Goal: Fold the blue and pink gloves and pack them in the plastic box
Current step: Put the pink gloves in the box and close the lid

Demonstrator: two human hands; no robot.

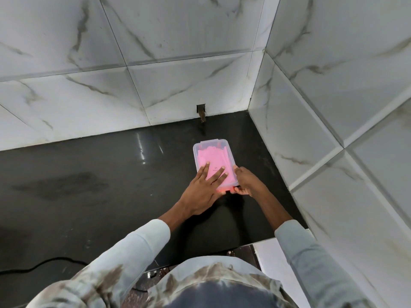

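Observation:
A clear plastic box (196, 150) with its translucent lid on lies on the black counter, towards the right corner. Pink glove material (211, 155) shows through the lid. No blue glove is visible. My left hand (205, 187) lies flat on the near half of the lid with its fingers spread. My right hand (244, 182) grips the box's near right corner, fingers curled around the edge where a latch sits.
The black counter (100, 185) meets marble-tiled walls behind and to the right (311, 141). A small dark notch (201, 111) sits in the back wall just beyond the box. A black cable (44, 265) runs below the counter's front edge at the left.

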